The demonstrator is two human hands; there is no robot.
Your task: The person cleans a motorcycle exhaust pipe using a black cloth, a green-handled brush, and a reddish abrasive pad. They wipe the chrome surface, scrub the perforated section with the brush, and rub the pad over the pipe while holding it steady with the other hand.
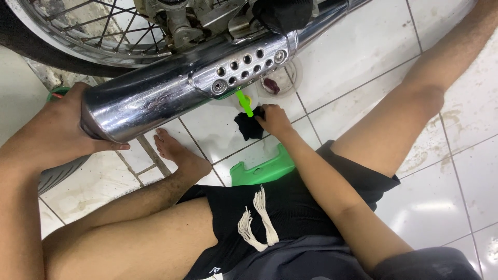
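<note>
My left hand (pixel 59 129) rests against the rear end of a chrome motorcycle exhaust pipe (pixel 171 91), its fingers partly hidden behind the pipe. A green object (pixel 58 92) peeks out above that hand. My right hand (pixel 275 120) reaches under the pipe and is closed on a black cloth (pixel 248 126) on the floor. A bright green stick-like piece (pixel 244 102) stands right beside the cloth, below the pipe's perforated heat shield (pixel 244 68).
A spoked rear wheel (pixel 98 31) sits at the top left. I sit on a low green stool (pixel 262 171) on a white tiled floor (pixel 363 62). A clear round dish with something dark red (pixel 275 84) lies behind the pipe. My bare foot (pixel 176 150) is under the pipe.
</note>
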